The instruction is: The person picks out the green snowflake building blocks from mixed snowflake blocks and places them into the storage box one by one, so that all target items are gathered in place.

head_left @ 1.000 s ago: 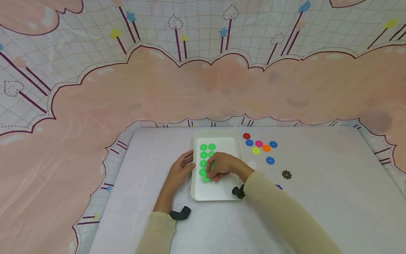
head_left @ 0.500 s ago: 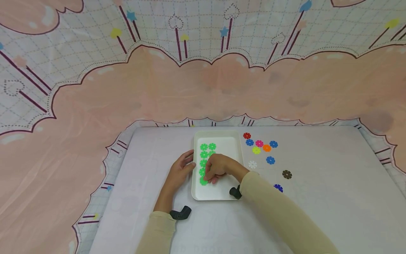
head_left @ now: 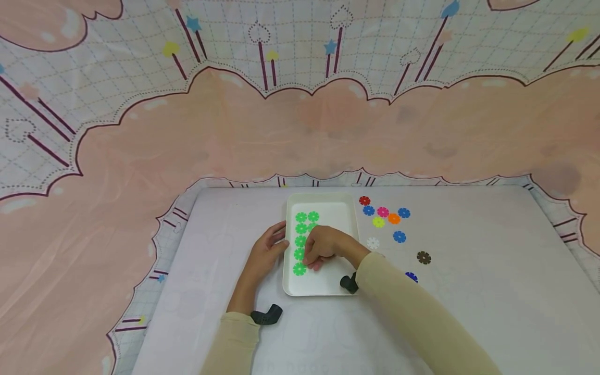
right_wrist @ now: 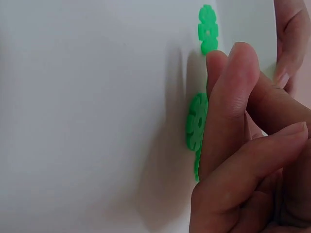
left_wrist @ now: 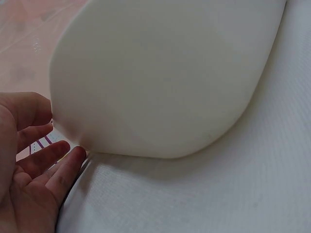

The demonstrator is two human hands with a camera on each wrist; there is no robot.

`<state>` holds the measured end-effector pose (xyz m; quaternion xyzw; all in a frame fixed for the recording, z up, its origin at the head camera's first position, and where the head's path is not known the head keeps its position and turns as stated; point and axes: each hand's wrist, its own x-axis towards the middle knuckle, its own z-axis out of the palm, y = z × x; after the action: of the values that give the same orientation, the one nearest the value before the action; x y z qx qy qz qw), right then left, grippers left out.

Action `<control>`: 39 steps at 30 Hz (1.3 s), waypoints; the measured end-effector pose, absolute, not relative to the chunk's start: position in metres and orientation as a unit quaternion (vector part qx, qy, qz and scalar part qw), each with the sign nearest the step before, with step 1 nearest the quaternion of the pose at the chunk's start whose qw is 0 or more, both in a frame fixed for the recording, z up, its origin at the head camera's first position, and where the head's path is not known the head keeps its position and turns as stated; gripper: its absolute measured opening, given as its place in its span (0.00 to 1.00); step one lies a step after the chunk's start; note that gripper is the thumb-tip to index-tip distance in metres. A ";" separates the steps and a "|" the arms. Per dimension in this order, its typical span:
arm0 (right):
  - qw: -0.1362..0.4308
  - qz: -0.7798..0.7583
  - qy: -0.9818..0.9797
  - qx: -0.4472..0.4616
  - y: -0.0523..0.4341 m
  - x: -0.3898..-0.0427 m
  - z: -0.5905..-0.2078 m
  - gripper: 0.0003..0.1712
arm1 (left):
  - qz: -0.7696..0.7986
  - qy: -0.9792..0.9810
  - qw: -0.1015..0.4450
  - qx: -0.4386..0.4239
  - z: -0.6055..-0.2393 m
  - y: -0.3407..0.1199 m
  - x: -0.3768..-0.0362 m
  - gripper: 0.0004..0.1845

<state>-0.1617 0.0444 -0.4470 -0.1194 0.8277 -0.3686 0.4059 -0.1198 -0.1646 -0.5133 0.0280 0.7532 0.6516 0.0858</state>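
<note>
A white rectangular tray (head_left: 347, 208) holds two columns of green flower-shaped discs (head_left: 301, 216). My left hand (head_left: 267, 250) stays beside its left side, relaxed fingertips touching the outside edge, as the left wrist view shows. My right hand (head_left: 323, 247) reaches over the tray with fingers bent, covering the lower part of the second column. Its fingertips are right at the edge of the lowest green disc (head_left: 299, 269), which lies flat in the left column; I cannot tell if they pinch it. Another green disc (right_wrist: 195, 121) is partly hidden behind the thumb (right_wrist: 231, 97).
Right of the tray lie loose flower discs: a red disc (head_left: 364, 200), an orange disc (head_left: 394, 219), a white disc (head_left: 373, 243), a brown disc (head_left: 424, 258), several blue ones and others. A dark blue disc (head_left: 411, 277) shows just past the right sleeve (head_left: 412, 307).
The lowest green disc has shifted a little left and toward me, and more of it shows now. My right hand has drawn slightly toward me; the left hand has not moved.
</note>
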 end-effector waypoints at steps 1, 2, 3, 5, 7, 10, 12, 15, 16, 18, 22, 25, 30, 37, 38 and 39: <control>0.405 -0.371 0.827 -0.121 0.045 -0.162 -0.446 0.05 | 0.652 0.753 0.086 0.027 -0.513 -0.165 -0.120 0.30; 0.405 -0.372 0.826 -0.122 0.046 -0.162 -0.446 0.05 | 0.651 0.754 0.085 0.027 -0.513 -0.165 -0.120 0.30; 0.404 -0.372 0.826 -0.124 0.048 -0.163 -0.445 0.05 | 0.650 0.755 0.085 0.027 -0.513 -0.165 -0.120 0.29; 0.403 -0.371 0.827 -0.126 0.050 -0.163 -0.445 0.05 | 0.647 0.758 0.082 0.027 -0.514 -0.165 -0.120 0.29; 0.403 -0.369 0.828 -0.126 0.052 -0.164 -0.443 0.05 | 0.645 0.760 0.079 0.026 -0.514 -0.165 -0.119 0.29; 0.401 -0.370 0.828 -0.127 0.057 -0.165 -0.441 0.04 | 0.642 0.763 0.076 0.025 -0.514 -0.165 -0.119 0.29; 0.399 -0.375 0.827 -0.125 0.061 -0.166 -0.439 0.04 | 0.641 0.763 0.076 0.024 -0.514 -0.165 -0.119 0.29; 0.397 -0.385 0.825 -0.117 0.068 -0.166 -0.434 0.04 | 0.641 0.763 0.076 0.026 -0.513 -0.165 -0.119 0.29; 0.397 -0.389 0.824 -0.114 0.071 -0.166 -0.433 0.04 | 0.642 0.763 0.075 0.026 -0.513 -0.165 -0.119 0.29; 0.394 -0.395 0.823 -0.108 0.078 -0.166 -0.430 0.04 | 0.643 0.762 0.075 0.029 -0.512 -0.165 -0.119 0.29; 0.380 -0.399 0.829 -0.096 0.092 -0.164 -0.424 0.06 | 0.648 0.757 0.078 0.031 -0.513 -0.165 -0.120 0.29; 0.366 -0.399 0.836 -0.085 0.105 -0.163 -0.423 0.08 | 0.647 0.758 0.079 0.029 -0.514 -0.165 -0.120 0.29; 0.355 -0.397 0.844 -0.070 0.129 -0.162 -0.420 0.10 | 0.644 0.761 0.078 0.019 -0.515 -0.164 -0.119 0.29; 0.355 -0.371 0.854 -0.082 0.160 -0.164 -0.423 0.13 | 0.643 0.762 0.075 0.019 -0.515 -0.163 -0.119 0.28; 0.354 -0.369 0.855 -0.083 0.164 -0.164 -0.423 0.13 | 0.643 0.762 0.076 0.016 -0.515 -0.163 -0.119 0.28; 0.353 -0.370 0.855 -0.083 0.168 -0.164 -0.425 0.12 | 0.644 0.761 0.076 0.018 -0.514 -0.163 -0.119 0.28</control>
<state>-0.1641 0.1685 -0.4246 -0.0833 0.8552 -0.3700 0.3532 -0.1189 -0.1631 -0.5140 0.0176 0.7614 0.6436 0.0758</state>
